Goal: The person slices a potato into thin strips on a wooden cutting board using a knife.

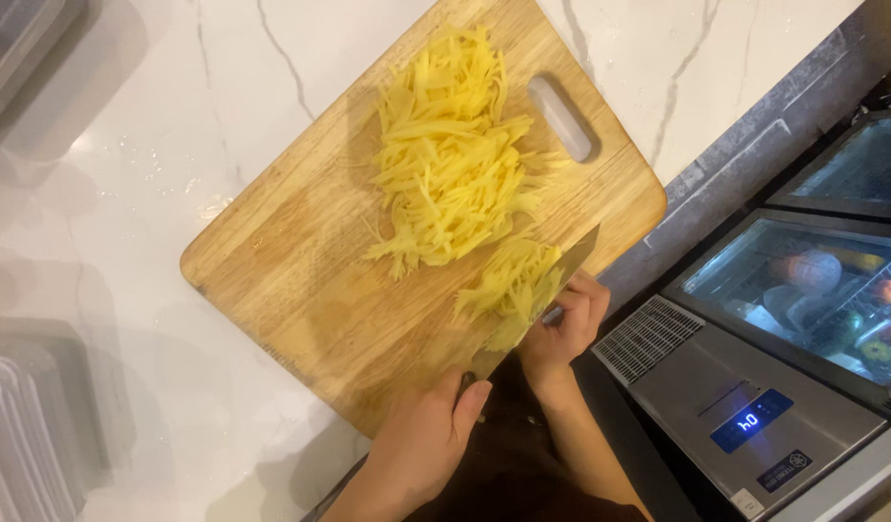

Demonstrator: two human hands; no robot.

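Left hand [428,437] clenched on knife [542,295] handle | right hand [564,324] fingers steady blade | potato strips [455,159] on cutting board [301,271], bench [127,193] edge | risk: overhanging board may tip; fingers near edge.

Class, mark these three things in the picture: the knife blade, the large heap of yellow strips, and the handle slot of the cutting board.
knife blade [561,273], head view, on the flat of the blade near its tip.
large heap of yellow strips [450,155], head view, middle of the heap.
handle slot [563,118], head view, centre of the cut-out in the cutting board [291,280].
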